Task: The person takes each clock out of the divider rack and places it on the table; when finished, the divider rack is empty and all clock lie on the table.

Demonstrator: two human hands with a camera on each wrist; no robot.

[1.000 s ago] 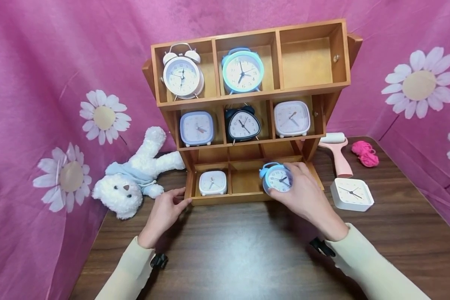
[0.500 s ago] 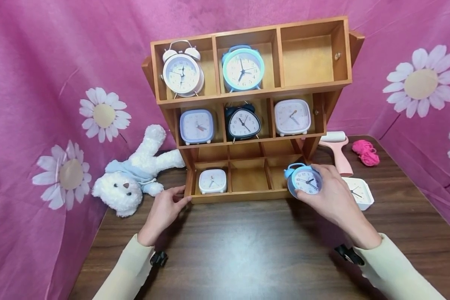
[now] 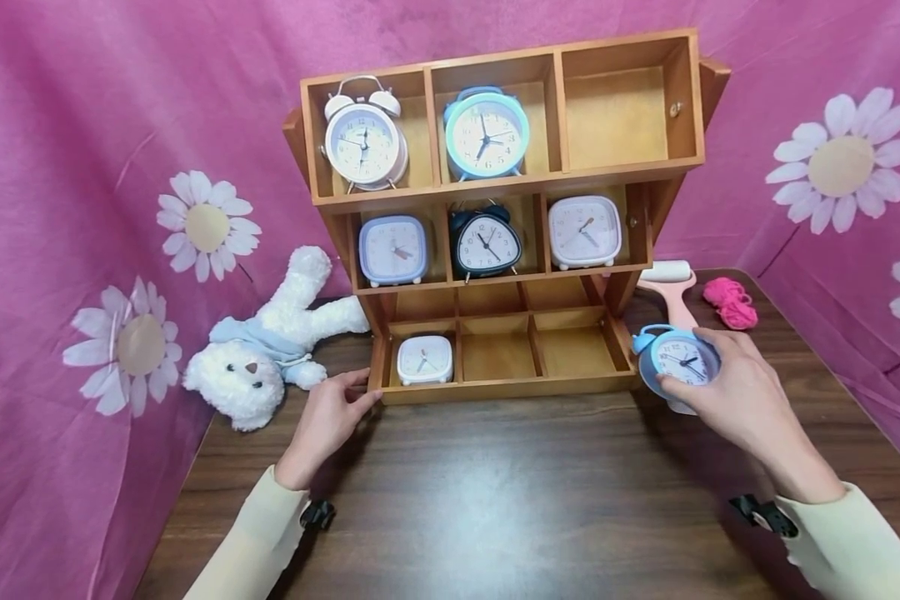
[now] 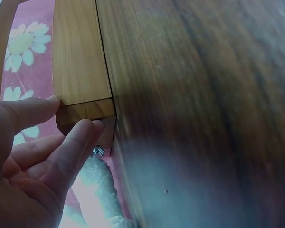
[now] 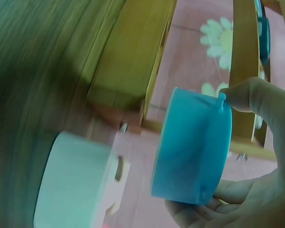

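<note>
My right hand (image 3: 753,408) holds a small blue twin-bell alarm clock (image 3: 678,360) in the air, off the right end of the wooden shelf unit (image 3: 506,389). Thumb and fingers span its blue casing (image 5: 190,147) in the right wrist view. Below it a white square clock (image 5: 71,183) stands on the table, almost hidden in the head view. My left hand (image 3: 332,423) pinches the shelf's lower left front corner (image 4: 85,109) between thumb and fingers. In the bottom row a small white clock (image 3: 425,360) fills the left compartment; the middle and right ones hold nothing.
The top row holds a white twin-bell clock (image 3: 365,143) and a turquoise clock (image 3: 487,133). Lavender (image 3: 393,250), dark triangular (image 3: 487,243) and white (image 3: 585,232) clocks fill the middle row. A teddy bear (image 3: 262,358) lies left; a lint roller (image 3: 673,292) and pink yarn (image 3: 731,302) lie right.
My right hand has carried the blue alarm clock rightward, from over the bottom row out past the shelf's right end, above the white square clock. My left hand has stayed at the corner.
</note>
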